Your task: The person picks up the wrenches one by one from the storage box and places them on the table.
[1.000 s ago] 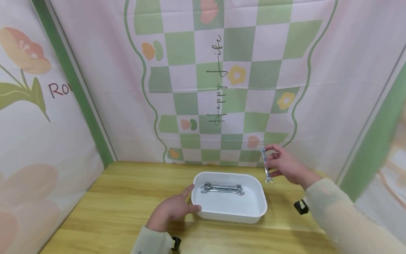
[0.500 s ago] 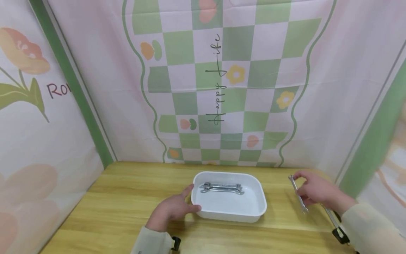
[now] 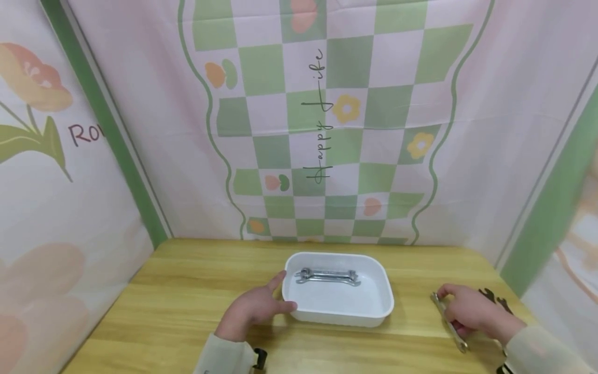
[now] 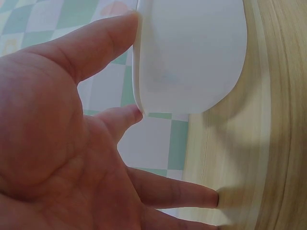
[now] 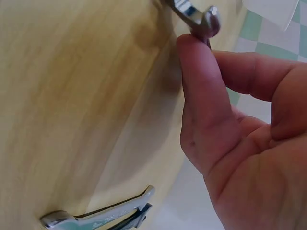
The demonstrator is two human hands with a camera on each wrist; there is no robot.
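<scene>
A white plastic tray (image 3: pixel 343 318) stands on the table with several silver open-end wrenches (image 3: pixel 327 280) lying along its far side. My left hand (image 3: pixel 254 307) is at its left end. In the left wrist view, the thumb and one finger of that hand touch the tray's rim (image 4: pixel 137 67), while other straight fingers reach down to the table. To the right of the tray, my right hand (image 3: pixel 469 311) pinches another silver wrench (image 3: pixel 447 319), low over the wood. One end of this wrench (image 5: pixel 207 21) shows past the fingertips in the right wrist view.
More wrenches (image 3: pixel 487 295) lie on the table just beyond the right hand, partly covered by it; the right wrist view shows these loose wrenches (image 5: pixel 103 218) at lower left. The wooden table (image 3: pixel 201 275) ends at a patterned cloth (image 3: pixel 327 156) behind.
My right hand has carried its wrench rightward, away from the tray, and lowered it close to the table. The left hand and the tray have stayed in place.
</scene>
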